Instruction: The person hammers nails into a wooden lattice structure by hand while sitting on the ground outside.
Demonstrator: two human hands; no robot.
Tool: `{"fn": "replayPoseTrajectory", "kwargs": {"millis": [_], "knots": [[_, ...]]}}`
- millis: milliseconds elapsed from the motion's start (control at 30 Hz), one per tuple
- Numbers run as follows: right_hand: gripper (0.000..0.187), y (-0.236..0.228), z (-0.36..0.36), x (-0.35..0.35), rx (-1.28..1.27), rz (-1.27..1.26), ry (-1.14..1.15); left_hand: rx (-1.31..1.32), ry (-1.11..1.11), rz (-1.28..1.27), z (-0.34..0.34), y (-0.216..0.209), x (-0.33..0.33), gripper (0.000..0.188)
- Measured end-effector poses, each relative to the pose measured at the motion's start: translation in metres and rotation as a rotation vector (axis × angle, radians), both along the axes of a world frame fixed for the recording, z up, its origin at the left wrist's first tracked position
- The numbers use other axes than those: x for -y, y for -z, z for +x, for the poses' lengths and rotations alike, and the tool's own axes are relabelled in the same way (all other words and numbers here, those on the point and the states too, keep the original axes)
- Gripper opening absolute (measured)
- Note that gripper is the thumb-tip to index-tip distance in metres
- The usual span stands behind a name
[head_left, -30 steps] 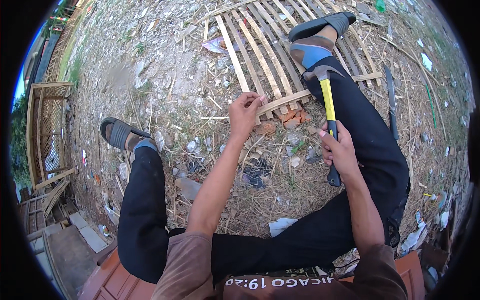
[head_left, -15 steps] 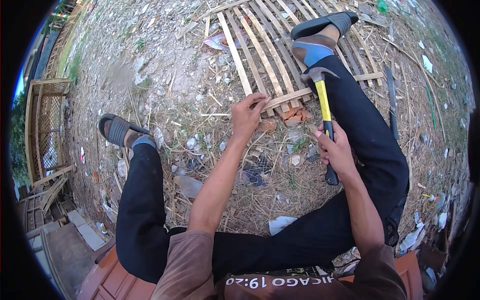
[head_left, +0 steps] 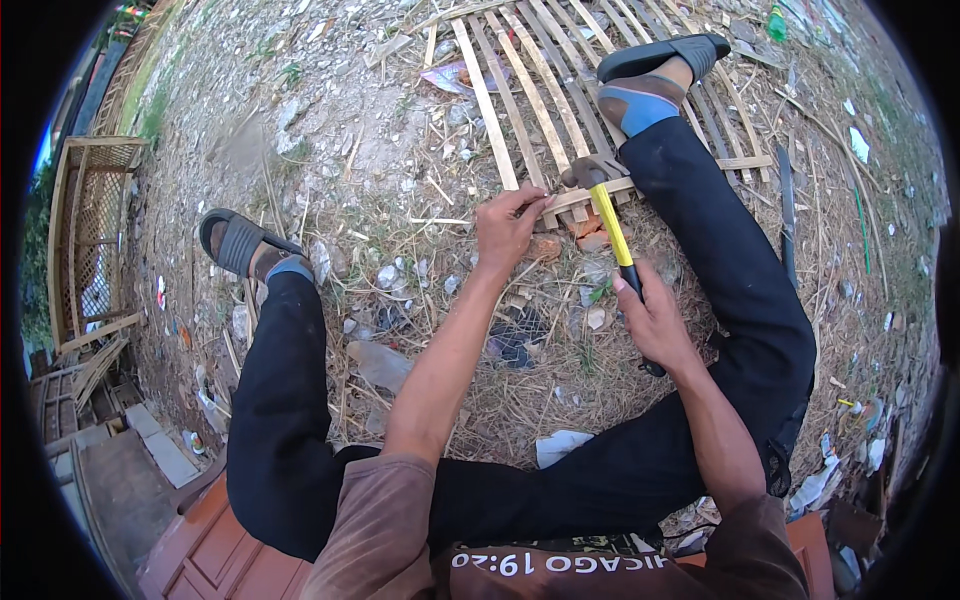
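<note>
My right hand (head_left: pixel 652 315) is wrapped round the black grip of a claw hammer (head_left: pixel 612 222) with a yellow shaft. The hammer's metal head hovers over or meets the near crosspiece (head_left: pixel 597 192) of a slatted wooden panel (head_left: pixel 532 95), close to my left fingertips; contact is unclear. At that crosspiece's left end, my left hand (head_left: pixel 507 228) has thumb and forefinger pinched together. What they hold, if anything, is too small to make out. Reddish brick pieces (head_left: pixel 593 240) lie under the panel's near edge.
My right sandalled foot (head_left: pixel 665 65) rests on the panel; my left (head_left: pixel 240 243) is on the ground. A long dark flat tool or bar (head_left: pixel 787 215) lies right of my leg. A lattice wooden frame (head_left: pixel 95 240) stands far left. Dry grass, stones and litter cover the ground.
The hammer has swung left and down, bringing its head from beside my right leg to the crosspiece near my left fingers. My left hand keeps its pinch at the crosspiece's end.
</note>
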State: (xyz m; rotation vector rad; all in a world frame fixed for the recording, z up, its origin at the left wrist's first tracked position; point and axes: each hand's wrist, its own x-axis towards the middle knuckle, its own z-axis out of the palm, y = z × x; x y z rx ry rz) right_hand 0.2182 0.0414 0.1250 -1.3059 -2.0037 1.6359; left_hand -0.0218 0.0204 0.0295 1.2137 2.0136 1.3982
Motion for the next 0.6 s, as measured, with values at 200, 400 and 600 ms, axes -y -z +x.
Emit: {"fn": "replayPoseTrajectory", "kwargs": {"millis": [200, 400, 600], "knots": [[0.023, 0.0, -0.004, 0.006, 0.036, 0.16, -0.082, 0.001, 0.028, -0.052, -0.001, -0.006, 0.0, 0.018], [0.026, -0.002, -0.007, 0.005, 0.088, 0.115, -0.046, 0.051, 0.026, -0.086, -0.006, -0.004, -0.002, 0.025], [0.026, 0.002, -0.004, 0.002, 0.039, 0.025, 0.001, 0.161, 0.004, -0.128, -0.007, -0.004, -0.005, 0.024]]}}
